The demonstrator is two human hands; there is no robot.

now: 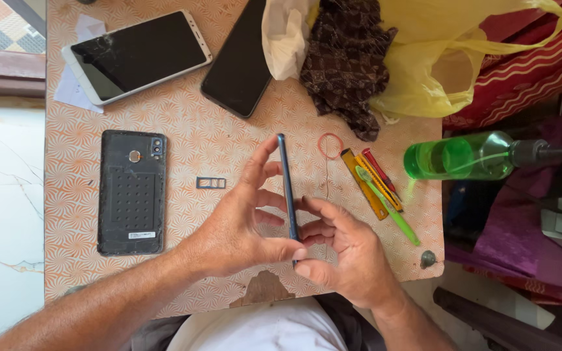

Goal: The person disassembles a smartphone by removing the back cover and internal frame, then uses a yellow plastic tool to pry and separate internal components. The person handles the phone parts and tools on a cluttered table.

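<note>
A slim blue phone point(286, 179) stands on its long edge over the patterned table point(196, 140). My left hand point(239, 221) grips it from the left, index finger stretched up along its side and thumb pressing near its lower end. My right hand point(343, 250) holds it from the right, fingertips on the edge. A small SIM tray point(211, 182) lies just left of my left hand. A black phone back cover point(131, 193) lies further left, inner side up.
A white-framed phone point(136, 55) and a black phone point(239, 62) lie at the far side. A white bag, brown cloth point(346, 62) and yellow plastic bag point(443, 52) sit at the back right. Tools and a green toothbrush point(388, 205), a rubber band point(330, 145) and a green spray bottle point(469, 156) lie right.
</note>
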